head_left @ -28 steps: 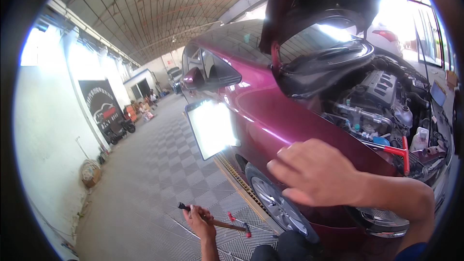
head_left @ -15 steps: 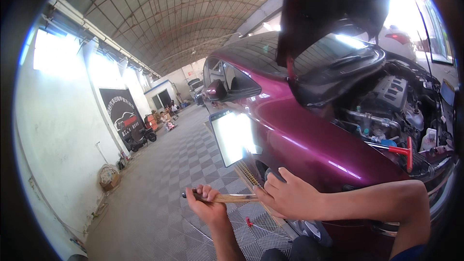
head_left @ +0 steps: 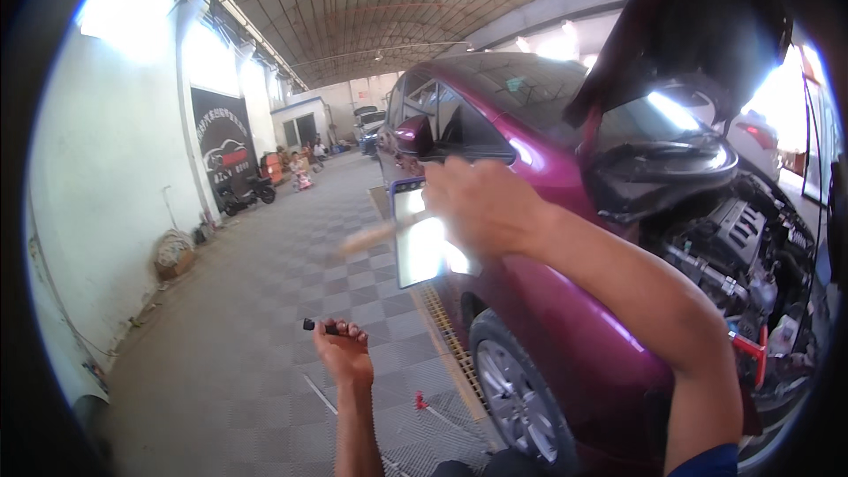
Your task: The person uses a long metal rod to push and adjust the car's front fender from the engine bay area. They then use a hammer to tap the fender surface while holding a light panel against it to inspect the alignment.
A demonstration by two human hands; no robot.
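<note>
My right hand (head_left: 486, 205) is raised in front of the magenta car (head_left: 565, 300), closed on a pale wooden stick or handle (head_left: 367, 238) that is smeared by motion and points left and down. Its other end is hidden by the hand. Behind that hand, a bright rectangular light panel (head_left: 420, 252) stands against the car's side. Lower and to the left, my left hand (head_left: 344, 349) is closed, palm up, around a short black rod (head_left: 310, 324), whose blunt end sticks out past the thumb. The two hands are well apart.
The front wheel (head_left: 521, 389) is below the fender, beside a yellow grating strip (head_left: 450, 331). A red-handled tool (head_left: 420, 400) lies on the tiled floor. A red T-handled tool (head_left: 758, 352) rests at the engine bay under the raised hood (head_left: 689, 26).
My right hand has risen up and away from the left hand, carrying the wooden stick across the light panel. My left hand has shifted slightly left. The view has turned, showing more wheel.
</note>
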